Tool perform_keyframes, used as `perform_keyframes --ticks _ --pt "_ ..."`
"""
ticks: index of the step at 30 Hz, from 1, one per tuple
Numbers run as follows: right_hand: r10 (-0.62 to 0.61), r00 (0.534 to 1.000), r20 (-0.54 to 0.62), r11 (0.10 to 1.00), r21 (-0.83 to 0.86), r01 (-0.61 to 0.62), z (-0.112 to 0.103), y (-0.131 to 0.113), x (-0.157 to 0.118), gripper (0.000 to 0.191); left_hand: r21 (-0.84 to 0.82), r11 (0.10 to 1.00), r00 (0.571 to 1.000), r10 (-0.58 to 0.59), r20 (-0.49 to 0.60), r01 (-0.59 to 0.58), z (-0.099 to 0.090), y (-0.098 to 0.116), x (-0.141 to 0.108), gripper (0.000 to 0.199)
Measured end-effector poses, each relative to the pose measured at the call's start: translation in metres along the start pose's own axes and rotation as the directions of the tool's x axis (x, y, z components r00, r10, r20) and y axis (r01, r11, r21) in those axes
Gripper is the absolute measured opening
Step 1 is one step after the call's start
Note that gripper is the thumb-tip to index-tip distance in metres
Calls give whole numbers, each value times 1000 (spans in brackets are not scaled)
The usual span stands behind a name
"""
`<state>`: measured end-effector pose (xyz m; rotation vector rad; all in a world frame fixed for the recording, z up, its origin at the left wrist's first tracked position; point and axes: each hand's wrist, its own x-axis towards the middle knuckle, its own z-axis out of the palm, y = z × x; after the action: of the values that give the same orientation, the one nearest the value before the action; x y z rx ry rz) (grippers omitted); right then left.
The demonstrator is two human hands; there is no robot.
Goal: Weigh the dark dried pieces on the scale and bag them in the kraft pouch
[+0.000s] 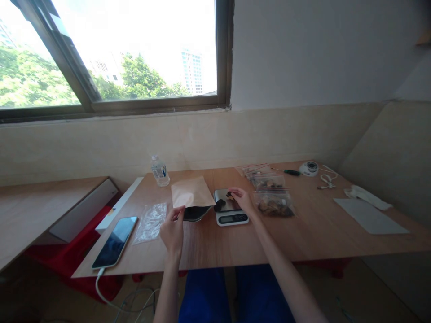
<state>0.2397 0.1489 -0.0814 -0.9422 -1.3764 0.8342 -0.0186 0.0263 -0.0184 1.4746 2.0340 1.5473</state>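
A brown paper pouch lies with its open mouth toward me, showing a dark inside. My left hand pinches the upper edge of that mouth. Just right of the pouch is a white digital scale with a metal plate. A dark piece rests at the left of the plate, by the pouch's corner. My right hand is over the plate, its fingertips closed on a small dark brown piece.
Zip bags with brown pieces lie right of the scale. Behind them are a green screwdriver and a white dome camera. On the left are a clear plastic bag, a bottle and a phone with its cable.
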Motion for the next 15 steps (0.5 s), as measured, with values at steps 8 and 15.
perform_keyframes --ticks 8,15 --pt "13 996 -83 999 -36 -16 -3 3 5 25 8 1000 1000 21 0 -21 -1 1 -1 25" --pt "-2 994 -106 994 -110 -10 -3 -1 8 25 13 1000 1000 5 7 -5 0 -1 0 24"
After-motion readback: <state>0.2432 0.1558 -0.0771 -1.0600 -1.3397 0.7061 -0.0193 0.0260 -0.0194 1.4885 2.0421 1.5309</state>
